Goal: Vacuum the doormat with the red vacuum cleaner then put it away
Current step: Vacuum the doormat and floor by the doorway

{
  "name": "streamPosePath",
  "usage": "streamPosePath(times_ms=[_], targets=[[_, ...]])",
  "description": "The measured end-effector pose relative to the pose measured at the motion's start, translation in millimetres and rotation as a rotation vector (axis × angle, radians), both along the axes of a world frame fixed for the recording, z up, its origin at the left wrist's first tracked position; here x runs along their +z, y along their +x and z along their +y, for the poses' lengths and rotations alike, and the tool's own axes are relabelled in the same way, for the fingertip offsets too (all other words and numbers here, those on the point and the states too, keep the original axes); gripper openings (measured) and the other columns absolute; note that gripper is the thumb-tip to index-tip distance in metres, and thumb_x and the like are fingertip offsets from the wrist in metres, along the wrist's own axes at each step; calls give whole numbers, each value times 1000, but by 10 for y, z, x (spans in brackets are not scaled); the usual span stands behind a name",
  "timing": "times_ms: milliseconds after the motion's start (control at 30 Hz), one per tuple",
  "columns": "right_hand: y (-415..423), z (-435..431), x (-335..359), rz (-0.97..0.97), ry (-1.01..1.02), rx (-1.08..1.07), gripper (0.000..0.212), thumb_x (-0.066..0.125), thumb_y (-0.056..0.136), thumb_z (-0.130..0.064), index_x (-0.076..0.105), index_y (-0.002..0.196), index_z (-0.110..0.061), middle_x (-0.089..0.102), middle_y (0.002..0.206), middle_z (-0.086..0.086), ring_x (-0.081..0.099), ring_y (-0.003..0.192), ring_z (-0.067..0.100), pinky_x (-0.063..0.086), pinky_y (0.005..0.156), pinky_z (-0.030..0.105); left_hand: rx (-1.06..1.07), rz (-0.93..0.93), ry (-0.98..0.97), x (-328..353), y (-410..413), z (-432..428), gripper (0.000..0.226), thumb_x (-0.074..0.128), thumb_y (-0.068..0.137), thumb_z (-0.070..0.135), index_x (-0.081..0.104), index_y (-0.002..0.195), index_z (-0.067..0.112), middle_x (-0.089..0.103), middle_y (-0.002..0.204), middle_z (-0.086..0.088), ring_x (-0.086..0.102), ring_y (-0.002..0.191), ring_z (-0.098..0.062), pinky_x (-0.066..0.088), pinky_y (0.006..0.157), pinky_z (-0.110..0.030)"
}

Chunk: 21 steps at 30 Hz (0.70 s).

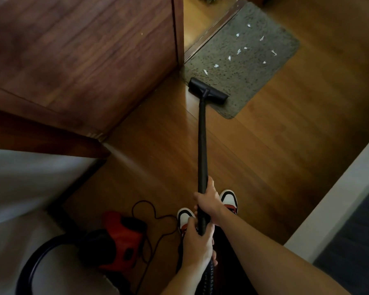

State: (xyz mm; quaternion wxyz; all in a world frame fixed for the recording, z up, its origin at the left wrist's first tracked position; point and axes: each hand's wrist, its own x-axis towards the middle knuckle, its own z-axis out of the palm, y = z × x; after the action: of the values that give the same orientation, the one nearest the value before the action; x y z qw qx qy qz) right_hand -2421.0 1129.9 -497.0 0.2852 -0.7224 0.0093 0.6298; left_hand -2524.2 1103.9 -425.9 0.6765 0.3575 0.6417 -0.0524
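Observation:
A grey doormat [254, 67] lies on the wooden floor at the top right, strewn with several white paper scraps [216, 66]. The black floor head [208, 90] of the vacuum rests on the mat's near left corner. Its long black wand [201, 145] runs back toward me. My right hand [208, 201] grips the wand higher up, and my left hand [197, 241] grips its lower end where the ribbed hose begins. The red vacuum cleaner body [119, 241] sits on the floor at the lower left, with its black hose [36, 262] looping beside it.
A dark wooden door panel [83, 50] fills the upper left, right beside the mat. The black power cord [158, 220] snakes on the floor between the vacuum and my red-and-white shoes [229, 199]. A white wall edge [339, 209] runs along the right, and a metal door track [213, 28] borders the mat's far side.

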Motion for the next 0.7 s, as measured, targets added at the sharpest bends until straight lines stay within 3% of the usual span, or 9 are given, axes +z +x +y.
streamPosePath(times_ms=[167, 533, 700], targets=[[99, 179, -33, 17, 10, -17, 71, 56, 100, -10, 17, 150, -43, 58, 92, 12, 58, 55, 15, 54, 53, 31, 28, -25, 11, -68, 91, 138, 15, 62, 96, 31, 51, 97, 20, 56, 54, 2, 46, 36, -19, 46, 41, -30], [273, 183, -203, -104, 22, 69, 74, 56, 97, -15, 14, 153, -41, 62, 85, 11, 62, 52, 17, 56, 51, 32, 58, 19, -18, -219, 295, 139, 14, 65, 94, 30, 55, 102, 23, 61, 68, -6, 51, 40, -19, 49, 48, -36], [619, 521, -173, -77, 28, 33, 73, 56, 99, -13, 15, 153, -39, 61, 90, 12, 60, 53, 15, 54, 49, 30, 83, -6, -3, -149, 653, 467, 18, 61, 97, 27, 49, 94, 14, 55, 66, -7, 44, 35, -19, 42, 36, -26]])
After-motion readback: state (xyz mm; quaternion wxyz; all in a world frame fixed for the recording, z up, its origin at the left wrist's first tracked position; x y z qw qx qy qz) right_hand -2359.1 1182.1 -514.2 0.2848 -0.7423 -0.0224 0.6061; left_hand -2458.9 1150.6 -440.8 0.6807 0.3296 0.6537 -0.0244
